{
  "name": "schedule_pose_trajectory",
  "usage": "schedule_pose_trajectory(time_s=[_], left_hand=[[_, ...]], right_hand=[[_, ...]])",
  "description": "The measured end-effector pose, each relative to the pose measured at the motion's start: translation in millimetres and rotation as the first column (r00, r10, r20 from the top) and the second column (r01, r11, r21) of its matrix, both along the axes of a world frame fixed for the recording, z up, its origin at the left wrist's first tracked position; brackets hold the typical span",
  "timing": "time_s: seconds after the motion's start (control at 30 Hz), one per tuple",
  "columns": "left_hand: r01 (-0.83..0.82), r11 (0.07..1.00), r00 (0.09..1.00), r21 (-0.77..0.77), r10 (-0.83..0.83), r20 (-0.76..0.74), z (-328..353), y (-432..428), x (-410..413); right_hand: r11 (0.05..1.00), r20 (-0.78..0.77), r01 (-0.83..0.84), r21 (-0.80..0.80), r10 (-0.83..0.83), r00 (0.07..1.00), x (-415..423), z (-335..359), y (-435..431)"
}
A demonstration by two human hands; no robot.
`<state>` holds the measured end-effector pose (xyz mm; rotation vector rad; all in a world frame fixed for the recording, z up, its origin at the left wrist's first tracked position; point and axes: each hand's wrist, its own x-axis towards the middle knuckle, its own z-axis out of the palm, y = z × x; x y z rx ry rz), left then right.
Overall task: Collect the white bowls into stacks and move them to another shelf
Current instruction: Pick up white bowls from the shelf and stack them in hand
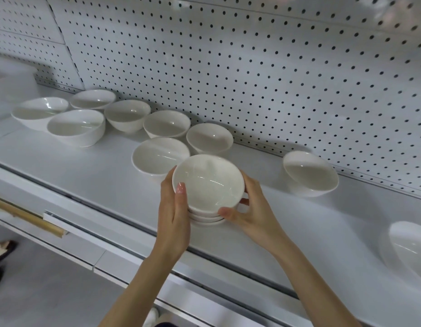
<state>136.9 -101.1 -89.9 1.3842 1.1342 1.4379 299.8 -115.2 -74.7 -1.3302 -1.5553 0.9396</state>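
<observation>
Subject: the stack of white bowls [208, 192]. It stands upright between both hands with its mouth turned up toward the camera, and its axis is close to vertical. At least four nested rims show on its near side. The top bowl holds nothing. The stack is over the front half of the white shelf [87, 168], just in front of two loose bowls. Whether its foot touches the shelf cannot be determined.

The left hand [174, 215] grips the stack's left side, with the thumb laid up against the top rim and the fingers curled round behind. The right hand [252, 208] grips the right side, with the thumb pressed on the lower rims and the fingers wrapped round the far side.

A cluster of seven loose bowls [127, 114] runs from the shelf's left part to its centre, near the back. All are mouth up and empty, and several touch or overlap their neighbours. A lone bowl [309, 173] stands apart to the right, also empty. A partly cropped bowl [412, 251] lies at the right edge.

A white pegboard back panel [252, 67] rises behind the shelf. A wooden rod [28, 219] shows below the shelf at lower left.
</observation>
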Motion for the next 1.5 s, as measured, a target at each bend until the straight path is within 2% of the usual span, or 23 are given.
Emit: schedule_pose_trajectory(time_s=[0.1, 0.17, 0.27, 0.43, 0.67, 0.93, 1.2, 1.5], left_hand=[[0.009, 1.000, 1.000, -0.007, -0.009, 0.022, -2.1, 0.6, -0.5], [0.003, 0.999, 0.996, -0.033, 0.000, 0.089, -3.4, 2.7, -0.9], [0.014, 0.996, 0.977, -0.094, 0.006, 0.213, -5.3, 8.6, -1.0], [0.085, 0.986, 0.961, -0.143, -0.043, 0.273, -3.2, 7.8, 5.5], [0.097, 0.984, 0.951, -0.147, -0.048, 0.305, 6.9, -0.7, 4.3], [0.104, 0.992, 0.940, -0.076, -0.073, 0.334, 33.0, -11.9, -12.8], [0.097, 0.994, 0.926, -0.059, -0.068, 0.371, 57.3, 9.1, -83.6], [0.085, 0.987, 0.928, -0.134, -0.029, 0.372, 42.8, 57.5, -210.2]], right_hand=[[0.997, -0.137, -0.069, -0.042, 0.062, 0.989, -3.0, -3.2, -0.3], [0.989, -0.208, -0.133, -0.071, 0.116, 0.971, -4.4, -3.9, 0.2], [0.985, -0.293, -0.122, -0.125, 0.081, 0.953, -4.2, -7.6, 5.2], [0.980, -0.336, -0.042, -0.196, -0.027, 0.941, -13.6, -17.3, 7.0], [0.989, -0.403, 0.051, -0.139, -0.104, 0.909, -29.8, -7.5, -5.2], [0.989, -0.467, 0.084, -0.120, -0.131, 0.875, -50.8, 20.1, -19.5], [0.994, -0.447, 0.100, -0.041, -0.108, 0.888, -122.9, 47.8, 0.5], [0.991, -0.506, 0.105, -0.082, -0.133, 0.853, -255.0, 33.0, 43.6]])
